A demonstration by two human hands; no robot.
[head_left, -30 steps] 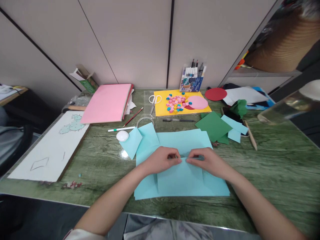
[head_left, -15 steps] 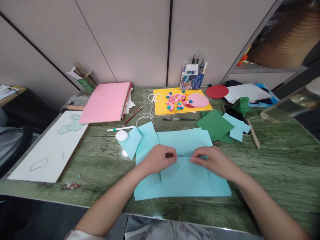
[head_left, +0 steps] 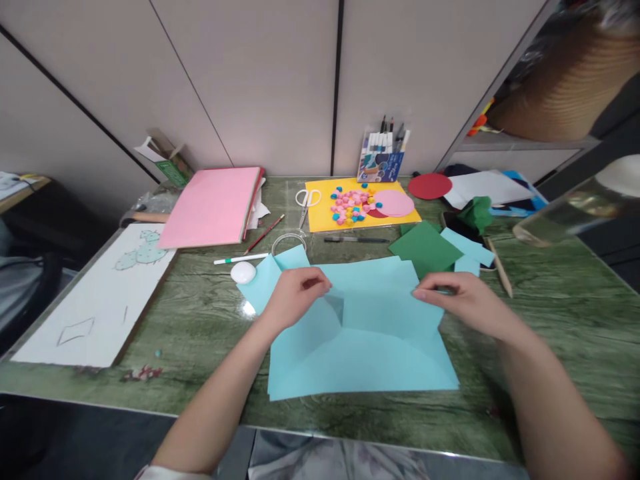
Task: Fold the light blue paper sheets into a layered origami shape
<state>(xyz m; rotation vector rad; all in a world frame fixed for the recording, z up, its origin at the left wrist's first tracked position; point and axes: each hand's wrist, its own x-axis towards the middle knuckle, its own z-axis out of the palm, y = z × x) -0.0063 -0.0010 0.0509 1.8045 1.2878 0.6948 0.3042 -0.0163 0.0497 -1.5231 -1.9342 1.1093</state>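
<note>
The light blue sheets (head_left: pixel 365 363) are laid at the near middle of the table (head_left: pixel 200 347), 12 o'clock being towards the wall. Part of the top layer is raised. At 10 o'clock the fingers of the left hand (head_left: pixel 295 297) are bunched, and an edge of it appears to be pinched between thumb and forefinger. Between 2 and 3 o'clock the upper right of it seems to be pinched by the thumb and forefinger of the right hand (head_left: pixel 463 300), the other fingers being curled.

A bend has been formed across the paper, but it is not pressed flat; this part is judged only partly worked, and how many folds remain cannot be told. Further out, between 1 and 2 o'clock, green paper (head_left: pixel 425 247) and small blue pieces (head_left: pixel 470 247) have been cut or torn to size. At 12 o'clock, small coloured balls (head_left: pixel 350 200) and a pink disc (head_left: pixel 397 203) are placed on a yellow sheet (head_left: pixel 320 221); whether any are glued cannot be seen. At 9 o'clock, a cactus has been drawn and coloured on a white board (head_left: pixel 95 313), while a four-sided shape is left in outline.

The exact grip is blurred at both fingertips, and the layers under the raised paper are hidden. At 2 o'clock, a clear bottle (head_left: pixel 560 213) is smeared by blur, and a dark phone-like object (head_left: pixel 451 221) is partly covered by paper.
</note>
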